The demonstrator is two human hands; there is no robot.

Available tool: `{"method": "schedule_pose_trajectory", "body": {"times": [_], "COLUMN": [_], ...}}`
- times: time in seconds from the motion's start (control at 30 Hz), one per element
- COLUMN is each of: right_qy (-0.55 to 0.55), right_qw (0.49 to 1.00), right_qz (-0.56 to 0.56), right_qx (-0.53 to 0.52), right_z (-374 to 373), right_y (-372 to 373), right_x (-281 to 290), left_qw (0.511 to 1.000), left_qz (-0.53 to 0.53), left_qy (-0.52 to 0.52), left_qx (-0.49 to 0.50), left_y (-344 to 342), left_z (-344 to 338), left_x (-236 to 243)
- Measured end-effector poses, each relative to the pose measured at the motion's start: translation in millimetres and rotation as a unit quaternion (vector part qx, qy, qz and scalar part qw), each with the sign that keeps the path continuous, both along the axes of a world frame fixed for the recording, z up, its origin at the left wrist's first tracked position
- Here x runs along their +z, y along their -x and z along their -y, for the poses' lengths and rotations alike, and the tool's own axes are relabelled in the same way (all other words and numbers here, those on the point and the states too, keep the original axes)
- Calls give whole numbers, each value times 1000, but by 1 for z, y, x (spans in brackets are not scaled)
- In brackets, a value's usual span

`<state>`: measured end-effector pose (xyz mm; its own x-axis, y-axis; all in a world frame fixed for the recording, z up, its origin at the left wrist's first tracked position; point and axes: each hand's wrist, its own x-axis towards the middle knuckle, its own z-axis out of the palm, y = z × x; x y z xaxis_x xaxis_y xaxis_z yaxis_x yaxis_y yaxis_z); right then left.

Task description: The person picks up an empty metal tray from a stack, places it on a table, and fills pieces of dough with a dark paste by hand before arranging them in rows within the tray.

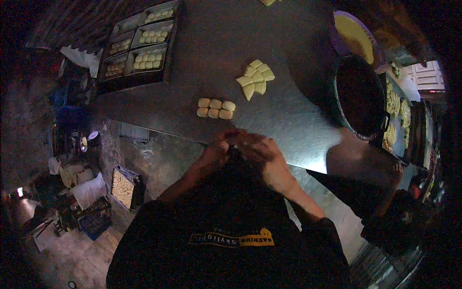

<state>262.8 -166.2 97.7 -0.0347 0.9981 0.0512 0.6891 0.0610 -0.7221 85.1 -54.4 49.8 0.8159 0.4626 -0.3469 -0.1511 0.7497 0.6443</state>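
Note:
My left hand [219, 150] and my right hand [262, 153] meet close to my body at the table's front edge. Their fingers are curled together; whatever lies between them is hidden and dim. Just beyond them, several smooth dough balls [215, 108] sit in two touching rows on the metal table [207, 58]. Farther off and a little to the right lies a pale slab of dough [256, 78] scored into squarish pieces, with a ragged pointed edge. Neither hand touches the balls or the slab.
A dark divided tray [168, 62] at the far left holds rows of dough balls. On the right stand a large black round pan [337, 96] and a purple basin [335, 31] with yellow contents. Beyond is a tray of shaped dough [393, 108]. A co-worker's hand [398, 168] shows at right.

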Motion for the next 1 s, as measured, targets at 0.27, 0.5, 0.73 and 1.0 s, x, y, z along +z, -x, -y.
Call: {"method": "schedule_pose_trajectory", "body": {"times": [0.27,0.5,0.73,1.0], "right_qy": [244,-2,20,-49], "right_qw": [956,995,995,926], "right_qz": [-165,-52,-14,-162], "right_qx": [2,-81,-100,-337], "right_z": [-57,-90,-99,-126], "right_y": [-10,-1,18,-22], "right_x": [-41,-84,-135,-157], "left_qw": [734,738,708,757], "left_qz": [-238,-246,-231,-210], "left_qy": [-635,-607,-647,-608], "left_qx": [25,-164,-165,-116], "left_y": [7,-17,-2,-30], "left_z": [-13,-101,-119,-141], "left_x": [-66,-23,-61,-43]}}
